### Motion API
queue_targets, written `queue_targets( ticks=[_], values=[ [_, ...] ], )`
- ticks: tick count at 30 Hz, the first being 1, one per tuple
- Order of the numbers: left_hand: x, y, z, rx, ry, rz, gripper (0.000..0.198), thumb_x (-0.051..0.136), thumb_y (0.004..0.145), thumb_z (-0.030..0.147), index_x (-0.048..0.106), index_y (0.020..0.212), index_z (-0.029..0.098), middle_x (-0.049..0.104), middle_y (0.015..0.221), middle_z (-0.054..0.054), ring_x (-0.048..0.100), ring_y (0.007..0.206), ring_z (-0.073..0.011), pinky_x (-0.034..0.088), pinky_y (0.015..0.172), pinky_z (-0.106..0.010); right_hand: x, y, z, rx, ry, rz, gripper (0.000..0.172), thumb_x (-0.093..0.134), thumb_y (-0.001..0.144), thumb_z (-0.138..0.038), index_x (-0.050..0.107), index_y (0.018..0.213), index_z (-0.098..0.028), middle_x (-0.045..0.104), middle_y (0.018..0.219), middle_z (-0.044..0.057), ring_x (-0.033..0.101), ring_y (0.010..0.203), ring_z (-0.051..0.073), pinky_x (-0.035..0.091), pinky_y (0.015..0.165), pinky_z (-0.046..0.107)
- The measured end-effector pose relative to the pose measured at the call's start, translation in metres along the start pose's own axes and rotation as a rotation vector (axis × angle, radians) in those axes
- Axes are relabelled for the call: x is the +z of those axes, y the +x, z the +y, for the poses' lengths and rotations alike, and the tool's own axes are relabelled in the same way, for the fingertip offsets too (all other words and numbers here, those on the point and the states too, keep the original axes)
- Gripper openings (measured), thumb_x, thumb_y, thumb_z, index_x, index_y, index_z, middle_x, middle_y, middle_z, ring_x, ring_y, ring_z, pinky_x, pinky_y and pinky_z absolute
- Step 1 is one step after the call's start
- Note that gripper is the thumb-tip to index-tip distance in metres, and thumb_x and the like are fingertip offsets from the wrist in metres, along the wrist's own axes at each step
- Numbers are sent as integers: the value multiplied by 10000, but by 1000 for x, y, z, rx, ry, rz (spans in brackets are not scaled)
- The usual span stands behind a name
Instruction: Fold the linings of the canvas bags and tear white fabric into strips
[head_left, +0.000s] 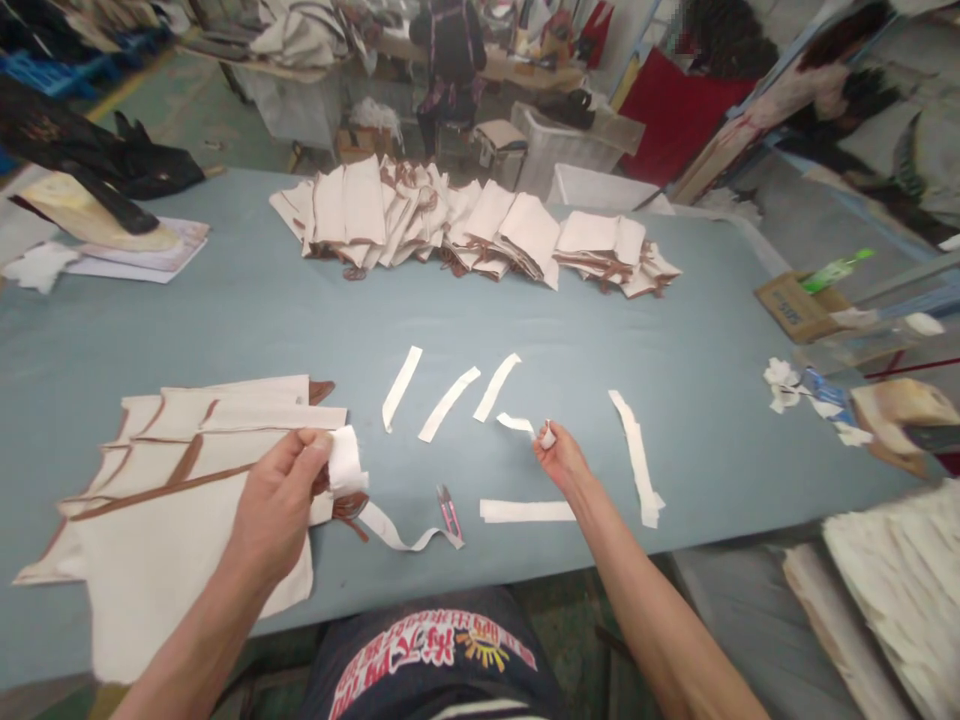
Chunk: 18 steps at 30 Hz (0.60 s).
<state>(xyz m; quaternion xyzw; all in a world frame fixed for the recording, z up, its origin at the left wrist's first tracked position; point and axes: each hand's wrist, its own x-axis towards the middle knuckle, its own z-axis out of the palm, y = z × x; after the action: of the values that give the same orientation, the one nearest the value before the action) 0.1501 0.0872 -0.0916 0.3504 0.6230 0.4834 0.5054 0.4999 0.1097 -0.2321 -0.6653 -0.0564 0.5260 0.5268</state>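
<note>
My left hand [281, 495] is closed on a folded white strip [346, 462] at the right edge of a stack of cream fabric pieces with brown trim [172, 480]; the strip's tail [405, 535] trails along the table toward me. My right hand [559, 455] pinches the end of a short white strip [517, 423] just above the blue-grey table [300, 320]. Small pink-handled snips [448, 508] lie between my hands. Several loose white strips lie around them, one [527, 511] flat below my right hand, another [637, 460] to its right.
A long row of folded cream and brown pieces [472, 230] lies across the far side of the table. A black shape on papers [112, 215] sits at far left. A cardboard box [799, 305] and scraps are at right. A person [450, 60] sits at the far tables.
</note>
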Motion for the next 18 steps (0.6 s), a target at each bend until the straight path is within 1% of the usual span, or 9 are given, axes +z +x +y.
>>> queue_targets(
  ticks=[2, 4, 6, 8, 10, 11, 13, 15, 18],
  values=[
    [15, -2, 1, -48, -104, 3, 294, 814, 670, 394, 605, 677, 188, 520, 545, 50, 465, 481, -97, 401, 442, -169, -7, 5, 4, -13, -34, -1, 333, 650, 1004, -347, 617, 1279, -164, 648, 1251, 96, 677, 1032, 235, 600, 862, 426],
    [30, -3, 3, -145, -277, -2, 290, 827, 661, 344, 584, 690, 188, 558, 555, 45, 506, 478, -102, 426, 442, -173, -13, 7, 7, -26, -64, -13, 329, 646, 1006, -350, 617, 1275, -163, 650, 1242, 95, 678, 1021, 231, 601, 855, 422],
    [42, -4, 5, -207, -357, -10, 287, 822, 672, 314, 568, 703, 185, 605, 584, 35, 547, 485, -111, 456, 446, -183, -18, 6, 9, -42, -92, -53, 298, 644, 1008, -348, 630, 1235, -156, 666, 1182, 83, 685, 960, 209, 606, 810, 389],
    [54, -6, 6, -231, -374, -12, 261, 798, 704, 300, 567, 727, 179, 656, 645, 20, 606, 534, -129, 507, 480, -203, -23, 3, 9, -63, -114, -114, 230, 641, 1010, -341, 653, 1125, -142, 680, 1023, 45, 670, 797, 155, 590, 692, 308],
    [65, -7, 6, -260, -413, -5, 194, 754, 750, 267, 585, 759, 171, 698, 710, 4, 661, 599, -149, 558, 539, -236, -26, -1, 8, -89, -122, -178, 226, 667, 987, -365, 659, 970, -140, 644, 821, -10, 577, 603, 99, 521, 562, 234],
    [70, -6, 5, -279, -436, -1, 144, 719, 783, 247, 600, 780, 166, 715, 739, -6, 679, 625, -157, 575, 564, -254, -27, -3, 8, -102, -120, -205, 262, 697, 955, -399, 653, 899, -147, 610, 739, -33, 515, 536, 83, 484, 518, 216],
    [80, -2, 1, -322, -480, 16, 63, 625, 858, 209, 627, 821, 158, 742, 780, -30, 704, 665, -171, 594, 601, -284, -28, -8, 6, -121, -107, -243, 352, 771, 848, -493, 640, 810, -169, 563, 644, -56, 432, 478, 75, 442, 474, 212],
    [88, 5, -7, -365, -514, 47, 148, 518, 921, 170, 635, 831, 157, 750, 778, -45, 722, 701, -181, 609, 638, -311, -30, -11, 6, -128, -89, -254, 423, 820, 735, -565, 637, 784, -186, 560, 623, -55, 409, 469, 78, 431, 461, 220],
    [93, 15, -25, -420, -530, 110, 269, 419, 956, 114, 612, 776, 163, 727, 708, -40, 730, 725, -179, 624, 717, -346, -36, -13, 6, -116, -69, -230, 465, 844, 659, -592, 629, 769, -195, 568, 633, -49, 395, 464, 73, 423, 458, 220]
  ],
)
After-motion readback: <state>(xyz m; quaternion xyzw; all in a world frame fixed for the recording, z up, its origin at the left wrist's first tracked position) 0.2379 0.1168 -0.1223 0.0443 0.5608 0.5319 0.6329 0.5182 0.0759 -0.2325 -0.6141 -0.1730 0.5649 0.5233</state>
